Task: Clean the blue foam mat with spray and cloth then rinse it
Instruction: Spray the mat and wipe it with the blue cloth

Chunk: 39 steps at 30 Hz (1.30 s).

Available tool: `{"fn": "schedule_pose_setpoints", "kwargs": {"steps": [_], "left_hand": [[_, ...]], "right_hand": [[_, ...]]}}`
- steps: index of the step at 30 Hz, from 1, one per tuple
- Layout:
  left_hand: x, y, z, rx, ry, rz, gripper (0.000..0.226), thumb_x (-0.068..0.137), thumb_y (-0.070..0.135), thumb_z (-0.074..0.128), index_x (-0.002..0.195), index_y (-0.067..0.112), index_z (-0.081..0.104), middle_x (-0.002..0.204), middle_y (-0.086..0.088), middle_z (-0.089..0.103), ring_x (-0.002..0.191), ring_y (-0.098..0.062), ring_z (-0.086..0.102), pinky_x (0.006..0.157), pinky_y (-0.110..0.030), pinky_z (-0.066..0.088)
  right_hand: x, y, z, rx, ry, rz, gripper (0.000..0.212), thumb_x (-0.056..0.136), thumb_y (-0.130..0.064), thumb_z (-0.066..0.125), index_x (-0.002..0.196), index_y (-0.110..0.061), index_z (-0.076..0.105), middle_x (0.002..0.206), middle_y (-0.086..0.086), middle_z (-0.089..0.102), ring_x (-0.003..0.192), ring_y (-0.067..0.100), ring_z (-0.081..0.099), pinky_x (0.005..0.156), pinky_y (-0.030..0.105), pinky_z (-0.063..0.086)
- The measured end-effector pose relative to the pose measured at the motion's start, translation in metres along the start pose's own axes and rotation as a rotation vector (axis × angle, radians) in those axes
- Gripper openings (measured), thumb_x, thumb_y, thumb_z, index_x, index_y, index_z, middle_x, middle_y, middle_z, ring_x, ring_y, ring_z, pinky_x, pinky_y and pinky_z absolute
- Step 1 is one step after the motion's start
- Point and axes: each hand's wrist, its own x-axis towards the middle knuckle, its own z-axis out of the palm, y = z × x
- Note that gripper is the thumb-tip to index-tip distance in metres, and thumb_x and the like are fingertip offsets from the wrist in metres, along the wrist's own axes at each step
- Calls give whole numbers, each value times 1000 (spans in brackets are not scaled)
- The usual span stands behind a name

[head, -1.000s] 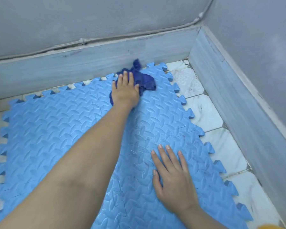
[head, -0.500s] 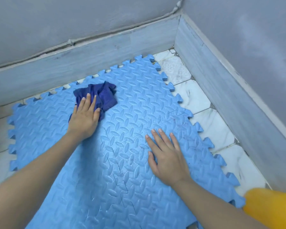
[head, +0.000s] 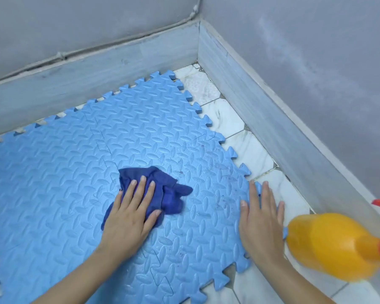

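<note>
embossed matt foam mat [head: 140, 132], crumpled cloth [head: 162, 189], glossy plastic bottle [head: 329, 244].

The left hand [head: 131, 212] lies flat with fingers straight (thumb spread out to the side). The right hand [head: 260, 218] lies flat too, fingers straight and pointing forward.

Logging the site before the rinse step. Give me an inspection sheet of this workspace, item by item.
Surface: white tile floor along the mat's right edge.
Job's things: blue foam mat lies flat, faint dark marks near its right side; dark blue cloth bunched on it; yellow spray bottle on the floor at right.
Clutter: nothing seen.
Hands: left hand presses flat on the cloth; right hand lies flat over the mat's right edge.
Cables: thin line runs along the wall above the skirting.
Surroundings: grey walls meeting in a corner.
</note>
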Motion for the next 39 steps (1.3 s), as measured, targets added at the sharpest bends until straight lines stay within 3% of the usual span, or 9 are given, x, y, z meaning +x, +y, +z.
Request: {"fn": "schedule_pose_setpoints", "kwargs": {"steps": [6,11,13,20,22,27,30,34,39], "left_hand": [[133,40,-15,-118,68,-191,62,99,49,15,154,23,8,163,-5,5,150,-24,3,120,-45,5],[81,92,-5,-3,36,307,61,96,44,22,152,21,24,160,-5,20,147,-26,20,117,-42,12],[80,94,-5,2,20,364,59,96,43,25,151,21,29,159,-3,24,145,-24,25,117,-42,18],[202,99,-26,-67,-8,88,56,102,42,19,154,25,6,163,-1,0,150,-21,1,120,-43,1],[195,105,-23,-52,5,78,57,102,41,18,154,24,6,163,-3,0,149,-23,1,120,-44,2],[83,102,-10,-29,-42,300,58,98,43,20,153,25,17,162,-1,13,148,-23,14,118,-40,9],[33,80,-3,2,-59,253,57,98,43,22,152,26,21,160,1,18,147,-21,21,116,-40,14],[63,76,-4,-32,-42,120,61,96,48,15,153,26,20,161,-2,17,147,-25,20,116,-46,16],[145,87,-15,-85,-25,34,59,100,48,18,154,27,7,163,-2,1,150,-23,2,119,-44,2]], "right_hand": [[-7,1,12,-54,20,-20,57,100,-34,21,153,-13,28,159,13,26,149,23,20,120,46,10],[-11,4,14,-34,56,-34,57,100,-32,22,152,-10,27,159,13,26,148,24,23,120,47,12],[-8,4,16,-39,75,-55,58,99,-30,22,151,-6,27,159,13,27,148,25,23,120,48,11],[-8,4,16,-43,70,-58,57,98,-26,24,150,-3,29,158,12,29,148,23,22,121,47,10],[-8,5,17,-38,81,-63,57,98,-26,25,150,-3,30,158,13,30,148,23,23,120,48,11],[-9,6,17,-32,84,-62,57,98,-27,24,150,-3,30,158,13,29,148,23,23,119,50,15],[-9,4,16,-20,87,-63,57,98,-26,25,149,-2,32,157,13,31,147,24,26,118,50,17],[-8,5,17,-36,79,-70,57,98,-27,24,149,-3,32,158,12,30,148,24,24,118,51,18],[-8,7,16,-47,49,-72,58,97,-27,23,150,-4,29,159,10,27,149,22,20,120,50,16]]}}
